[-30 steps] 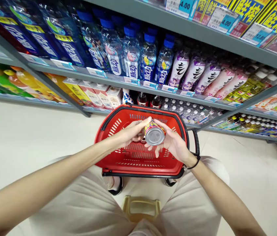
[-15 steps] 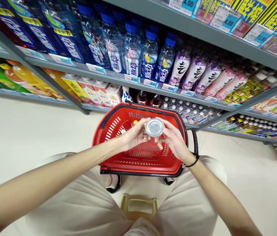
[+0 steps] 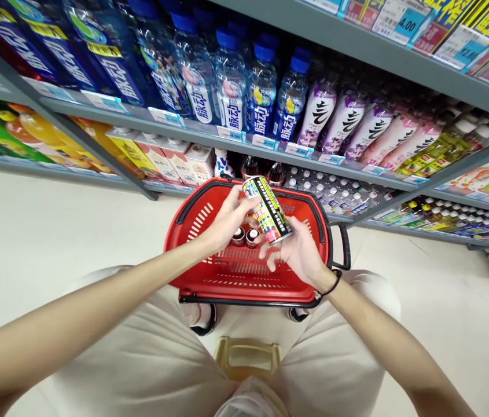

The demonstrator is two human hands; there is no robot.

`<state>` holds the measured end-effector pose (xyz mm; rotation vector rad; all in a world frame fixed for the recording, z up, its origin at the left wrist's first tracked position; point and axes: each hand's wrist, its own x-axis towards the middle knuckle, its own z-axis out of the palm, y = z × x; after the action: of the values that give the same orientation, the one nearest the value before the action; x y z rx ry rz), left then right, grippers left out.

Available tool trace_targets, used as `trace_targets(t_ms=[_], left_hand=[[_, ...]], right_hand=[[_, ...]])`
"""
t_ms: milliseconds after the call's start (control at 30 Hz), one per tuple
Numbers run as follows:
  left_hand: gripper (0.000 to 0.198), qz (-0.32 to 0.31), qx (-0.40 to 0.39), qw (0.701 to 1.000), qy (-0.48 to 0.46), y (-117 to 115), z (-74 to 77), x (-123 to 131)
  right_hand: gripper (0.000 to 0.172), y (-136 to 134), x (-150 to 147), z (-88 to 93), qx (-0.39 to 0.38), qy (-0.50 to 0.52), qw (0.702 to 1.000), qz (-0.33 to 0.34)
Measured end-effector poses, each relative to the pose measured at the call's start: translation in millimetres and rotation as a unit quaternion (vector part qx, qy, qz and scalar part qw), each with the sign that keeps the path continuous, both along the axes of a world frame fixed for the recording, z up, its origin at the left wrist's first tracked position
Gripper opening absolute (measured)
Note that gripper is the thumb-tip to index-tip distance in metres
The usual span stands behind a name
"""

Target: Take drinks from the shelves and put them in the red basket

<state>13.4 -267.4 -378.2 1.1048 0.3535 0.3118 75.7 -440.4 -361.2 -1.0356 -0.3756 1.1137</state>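
A tall drink can point(image 3: 267, 209) with a black, yellow and red label lies tilted over a red shopping basket point(image 3: 192, 223), held between both hands. My left hand point(image 3: 227, 219) grips its upper end with thumb and fingers. My right hand point(image 3: 297, 252) cups its lower end from below. Under the can, two dark bottle caps point(image 3: 245, 236) stand inside the basket.
Grey shelves point(image 3: 209, 139) run across ahead, stocked with blue-capped water bottles point(image 3: 231, 87), purple and pink bottles point(image 3: 348, 124) and cartons point(image 3: 175, 159). Small bottles fill the lowest shelf point(image 3: 339, 200). A yellow stool point(image 3: 247, 356) shows between my knees on the pale floor.
The can has been turned from bottom-facing-me to lying on its side, showing its label. The two bottle caps in the basket have come into view.
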Motion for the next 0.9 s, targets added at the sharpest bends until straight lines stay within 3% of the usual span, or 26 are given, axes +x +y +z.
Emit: trace_targets(t_ms=[100,200,367,500,700,800,900], left_hand=[[0.056,-0.001,0.081,0.996,-0.034,6,7.6,-2],[0.052,-0.002,0.123,0.99,-0.066,14,10.7,-4],[0.067,-0.049,0.063,0.994,-0.081,26,16.1,-5],[0.08,-0.073,0.061,0.993,-0.071,29,26.1,-8],[0.083,-0.075,0.044,0.994,-0.059,33,24.7,-9],[0.081,-0.084,0.03,0.995,-0.054,35,19.5,-8],[0.078,-0.081,0.027,0.995,-0.052,37,16.5,-6]], right_hand=[[0.044,1,-5,0.0,0.003,0.01,1.0,0.009],[0.045,0,-9,-0.8,0.007,-0.028,0.999,-0.029],[0.056,-1,-12,-6.5,-0.024,-0.135,0.982,-0.131],[0.061,-2,-12,-10.8,-0.052,-0.265,0.948,-0.17],[0.059,-10,-9,-10.4,-0.016,-0.508,0.832,-0.223],[0.058,-14,-3,-7.4,0.01,-0.608,0.768,-0.202],[0.061,-18,5,-4.0,0.051,-0.714,0.681,-0.153]])
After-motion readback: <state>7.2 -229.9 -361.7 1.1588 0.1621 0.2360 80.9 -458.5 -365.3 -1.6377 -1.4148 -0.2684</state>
